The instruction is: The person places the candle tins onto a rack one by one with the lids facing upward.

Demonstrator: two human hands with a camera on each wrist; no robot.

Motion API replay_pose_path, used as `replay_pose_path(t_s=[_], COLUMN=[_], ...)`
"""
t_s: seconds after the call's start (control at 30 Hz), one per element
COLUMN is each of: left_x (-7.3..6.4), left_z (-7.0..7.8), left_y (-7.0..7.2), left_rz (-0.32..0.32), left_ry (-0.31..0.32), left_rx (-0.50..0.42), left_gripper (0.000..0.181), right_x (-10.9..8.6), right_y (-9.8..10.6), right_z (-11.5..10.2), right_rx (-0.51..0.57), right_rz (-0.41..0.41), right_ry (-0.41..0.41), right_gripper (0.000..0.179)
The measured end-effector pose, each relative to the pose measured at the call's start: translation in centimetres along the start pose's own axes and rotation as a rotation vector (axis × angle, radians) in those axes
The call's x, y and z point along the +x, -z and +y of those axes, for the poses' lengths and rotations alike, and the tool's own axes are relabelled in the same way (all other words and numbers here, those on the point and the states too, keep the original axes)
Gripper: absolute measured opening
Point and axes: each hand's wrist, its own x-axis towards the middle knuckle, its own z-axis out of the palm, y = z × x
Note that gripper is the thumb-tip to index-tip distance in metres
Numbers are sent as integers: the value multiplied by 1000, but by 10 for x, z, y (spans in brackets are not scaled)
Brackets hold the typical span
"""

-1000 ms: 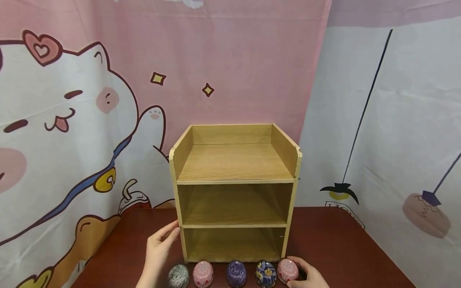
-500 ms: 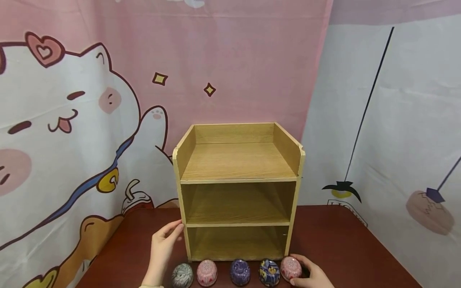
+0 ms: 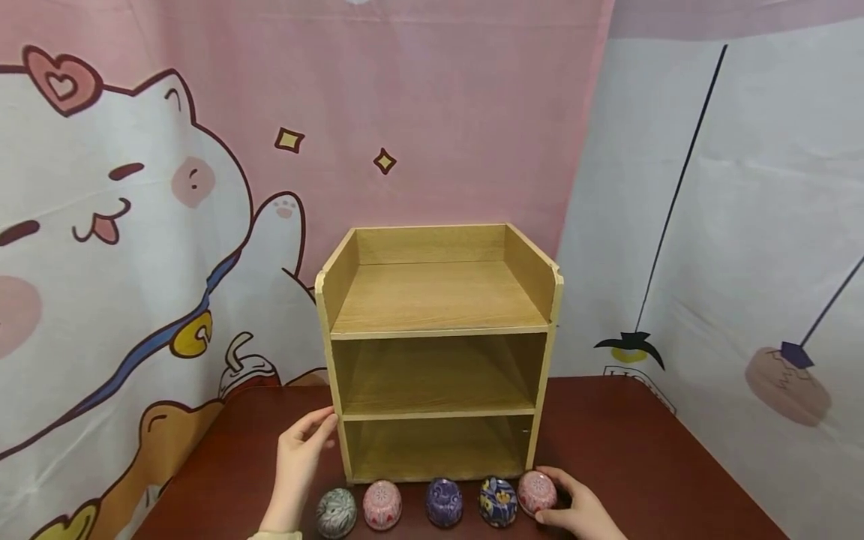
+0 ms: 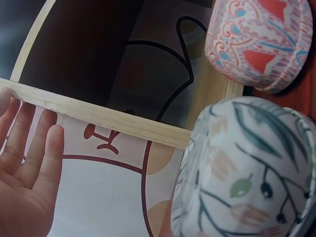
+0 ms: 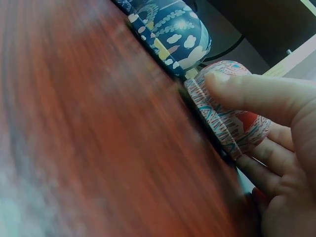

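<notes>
A small wooden shelf unit [image 3: 442,330] stands on the table. My left hand [image 3: 297,457] is at its left side panel, thumb and fingertips pinching the front edge; in the left wrist view several fingers [image 4: 42,148] touch that edge. My right hand [image 3: 577,506] grips a pink patterned round tin [image 3: 538,492] at the right end of a row, thumb on one side and fingers on the other. Left of it sit a blue floral tin [image 3: 498,502], a purple tin [image 3: 444,502], another pink tin [image 3: 382,505] and a grey-green leaf-patterned tin [image 3: 336,513], nearest my left hand.
The dark red table [image 3: 628,450] extends on both sides of the shelf unit. Its two lower compartments open towards me, and the top board [image 3: 442,296] has raised sides and back. A printed cloth [image 3: 459,112] hangs behind.
The head view has shifted slightly. Both hands, the tins and the shelf unit keep their places relative to one another.
</notes>
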Motion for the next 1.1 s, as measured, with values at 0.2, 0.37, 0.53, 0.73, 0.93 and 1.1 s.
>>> replay_pose_path(t_s=[0.2, 0.37, 0.53, 0.73, 0.93, 1.1], left_x=[0, 0, 0, 0, 0, 2], left_z=[1, 0, 0, -1, 1, -1], left_y=[2, 2, 1, -2, -2, 1], left_rz=[1, 1, 4, -8, -12, 1], left_ry=[-12, -13, -7, -19, -28, -22], left_rx=[9, 7, -4, -3, 8, 6], left_gripper=[26, 27, 27, 27, 27, 25], right_x=[3, 4, 6, 2, -1, -1], right_y=[2, 11, 20, 25, 27, 29], right_z=[2, 1, -6, -15, -23, -32], right_rx=[50, 96, 121, 146, 198, 163], right_rz=[-18, -78, -131, -193, -197, -185], right_ry=[46, 41, 53, 87, 76, 114], right_gripper=[69, 67, 66, 64, 65, 65])
